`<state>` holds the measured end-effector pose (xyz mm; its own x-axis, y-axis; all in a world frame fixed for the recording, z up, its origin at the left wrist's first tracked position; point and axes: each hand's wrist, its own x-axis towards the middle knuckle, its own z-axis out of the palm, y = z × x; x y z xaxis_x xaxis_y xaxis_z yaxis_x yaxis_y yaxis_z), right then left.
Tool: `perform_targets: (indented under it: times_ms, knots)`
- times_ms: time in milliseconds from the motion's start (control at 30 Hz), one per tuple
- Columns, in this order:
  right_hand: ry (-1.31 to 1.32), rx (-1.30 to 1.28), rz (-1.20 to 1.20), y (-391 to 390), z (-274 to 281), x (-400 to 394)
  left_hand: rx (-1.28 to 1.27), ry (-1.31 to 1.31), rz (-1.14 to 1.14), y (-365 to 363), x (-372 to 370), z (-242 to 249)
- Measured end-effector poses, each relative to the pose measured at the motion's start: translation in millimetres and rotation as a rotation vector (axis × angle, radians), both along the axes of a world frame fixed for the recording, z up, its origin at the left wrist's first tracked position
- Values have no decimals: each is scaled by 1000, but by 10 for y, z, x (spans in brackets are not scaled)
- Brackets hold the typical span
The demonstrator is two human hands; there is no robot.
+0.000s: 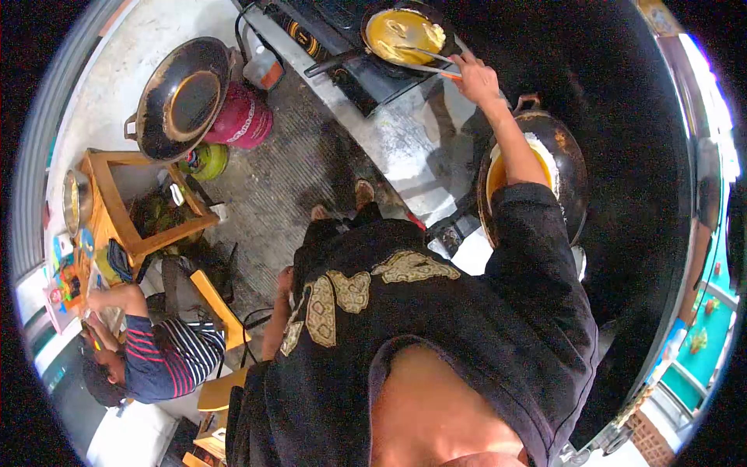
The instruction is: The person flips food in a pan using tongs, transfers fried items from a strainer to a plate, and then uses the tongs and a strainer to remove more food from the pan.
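Metal tongs [426, 68] with orange near the grip are in my right hand [476, 79], its fingers closed round them. Their far end reaches into a black frying pan [441, 62] of yellow oil on the stove at the top. Pale pieces of food [433, 33] lie in that oil. My right forearm passes over a large dark wok [572, 159], which holds orange-yellow liquid with a whitish border. Low beside my body hangs my left hand [285, 279], partly behind my dark shirt; its fingers are too small and hidden to read.
A big empty-looking wok [152, 97] sits above a pink gas cylinder [247, 118], with a green cylinder [210, 161] below. A wooden frame stand [117, 187] is at left. Another person [167, 354] sits near a yellow chair [218, 307]. The stove counter [389, 144] edges the ribbed floor.
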<state>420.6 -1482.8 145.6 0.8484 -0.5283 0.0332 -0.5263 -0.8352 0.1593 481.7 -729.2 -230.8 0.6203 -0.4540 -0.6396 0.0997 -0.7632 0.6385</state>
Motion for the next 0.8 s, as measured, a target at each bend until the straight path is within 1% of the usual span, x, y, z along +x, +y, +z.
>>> perform_targets:
  times_ms: [67, 133, 200, 300, 367, 500, 600, 633, 733, 767, 800]
  knots:
    - [-26, 8, 42, -44, 48, 11, 238, -185, -284, -188, 129, 30]
    - [-47, -1, 74, -104, 30, 32, 217, -126, -196, -399, 239, 82]
    - [-58, -31, 92, -140, -55, 27, 115, -31, -11, -757, 375, 427]
    - [-19, -51, 48, -145, -155, -6, 16, 3, 104, -1180, 593, 816]
    - [-3, 83, -67, -95, -159, -15, 11, 29, 121, -1387, 786, 972]
    - [69, 268, -317, -85, -179, -97, 7, 133, 111, -1434, 1040, 751]
    - [-161, 454, -238, -357, -479, -276, 30, 191, 110, -1555, 1161, 818]
    - [-155, 641, -355, -389, -461, -271, 35, 205, 121, -1585, 1179, 830]
    - [-200, 955, -482, -436, -362, -325, 52, 238, 112, -1723, 1265, 1170]
    - [-109, 842, -484, -483, -375, -336, 37, 264, 104, -1728, 1296, 1221]
    - [-115, 775, -493, -499, -402, -334, 21, 288, 97, -1739, 1317, 1273]
